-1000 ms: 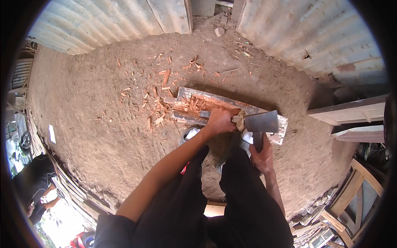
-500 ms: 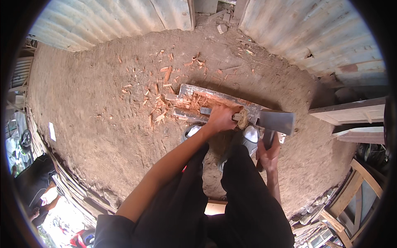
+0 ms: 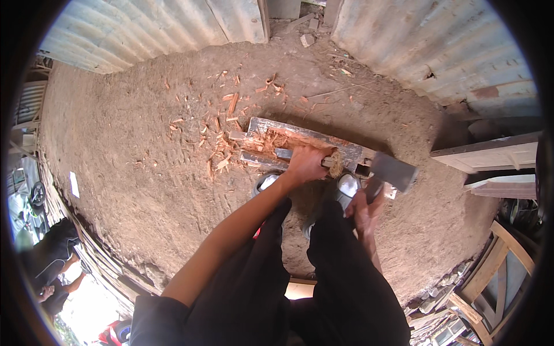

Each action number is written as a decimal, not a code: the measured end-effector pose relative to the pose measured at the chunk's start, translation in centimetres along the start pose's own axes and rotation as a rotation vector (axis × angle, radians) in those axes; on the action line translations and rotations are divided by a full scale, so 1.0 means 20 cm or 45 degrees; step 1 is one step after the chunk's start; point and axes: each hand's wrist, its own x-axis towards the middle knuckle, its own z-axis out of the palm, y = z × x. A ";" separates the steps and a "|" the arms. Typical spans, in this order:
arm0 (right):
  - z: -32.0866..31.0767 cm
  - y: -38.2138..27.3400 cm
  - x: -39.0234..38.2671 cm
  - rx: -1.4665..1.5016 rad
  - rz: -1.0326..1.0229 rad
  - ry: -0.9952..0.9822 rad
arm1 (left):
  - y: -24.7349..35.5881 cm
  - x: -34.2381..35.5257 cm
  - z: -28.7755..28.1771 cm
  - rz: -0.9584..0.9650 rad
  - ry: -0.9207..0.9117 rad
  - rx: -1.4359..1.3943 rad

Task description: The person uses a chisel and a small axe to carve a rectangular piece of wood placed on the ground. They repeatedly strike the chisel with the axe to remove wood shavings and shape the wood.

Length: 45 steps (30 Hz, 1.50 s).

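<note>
My left hand (image 3: 309, 163) is wrapped round a chisel (image 3: 283, 153), whose flat metal blade points left over the wood and whose frayed handle end sticks out to the right of my fist. Under it lies a thick wooden block (image 3: 340, 142) with a rough reddish hollow cut into its left part and a dark square hole near its right part. My right hand (image 3: 366, 209) grips the handle of a hammer (image 3: 393, 172) with a big grey block-shaped head, held over the block's right end, apart from the chisel.
Wood chips (image 3: 222, 155) litter the dirt floor (image 3: 127, 127) left of and beyond the block. My shoes (image 3: 348, 185) are close to its near edge. Corrugated metal sheets (image 3: 156, 29) stand at the back, wooden panels (image 3: 490, 154) at the right. Another person (image 3: 55, 254) is at the far left.
The hammer head has shifted slightly right and tilted, while my right hand has moved a little left and up. My left hand and the chisel stay nearly in place. The other person has moved slightly.
</note>
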 end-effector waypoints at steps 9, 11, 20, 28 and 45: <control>-0.10 0.07 0.05 -0.378 -0.082 -0.225 | -0.11 -0.09 -0.01 0.024 -0.081 0.172; -0.07 -0.09 0.00 -0.227 0.072 -0.115 | -0.11 -0.10 -0.03 0.118 -0.081 0.108; -0.14 -0.20 -0.04 -0.212 0.006 -0.122 | 0.04 -0.10 0.04 0.265 -0.126 0.044; -0.11 -0.21 -0.07 -0.223 -0.034 -0.122 | 0.01 -0.04 -0.01 -0.034 -0.270 0.069; -0.01 -0.10 -0.08 -0.695 -0.227 -0.352 | -0.08 -0.02 -0.08 -0.043 -0.096 -0.013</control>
